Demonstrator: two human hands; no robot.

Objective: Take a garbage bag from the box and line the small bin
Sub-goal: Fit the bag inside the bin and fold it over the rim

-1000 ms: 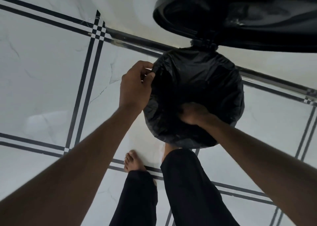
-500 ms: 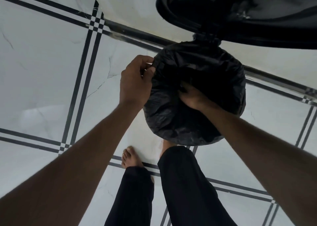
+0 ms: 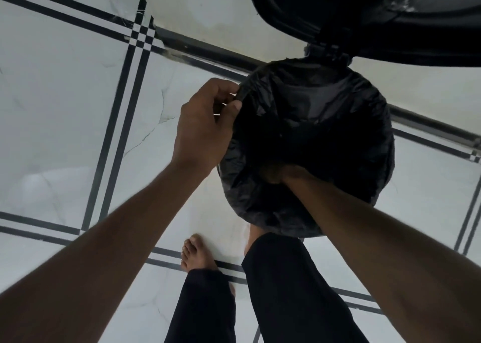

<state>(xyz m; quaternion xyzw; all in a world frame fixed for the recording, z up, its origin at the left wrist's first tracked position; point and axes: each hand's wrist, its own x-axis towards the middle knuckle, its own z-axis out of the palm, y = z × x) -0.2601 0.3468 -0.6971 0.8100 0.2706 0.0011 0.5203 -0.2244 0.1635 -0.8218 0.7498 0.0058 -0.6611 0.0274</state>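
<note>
Pinching the black garbage bag (image 3: 312, 134) at the small bin's (image 3: 304, 234) left rim, left hand (image 3: 203, 129) held plastic; right hand (image 3: 281, 172) sat inside, its grip hidden. Lid (image 3: 364, 17) stood open.

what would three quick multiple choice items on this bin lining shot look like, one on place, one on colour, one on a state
1. Where does the left hand grip the garbage bag?
A. at its left edge
B. at its far edge by the hinge
C. nowhere

2. What colour is the bag?
A. white
B. black
C. blue

3. How does the bin lid stand?
A. shut
B. lying on the floor
C. raised open

Key: 1 A, thumb and fingers pinch the bag's left edge; 2 B, the plastic is black all over; 3 C, the lid stands raised behind the bin while the right hand reaches into the bag.
</note>
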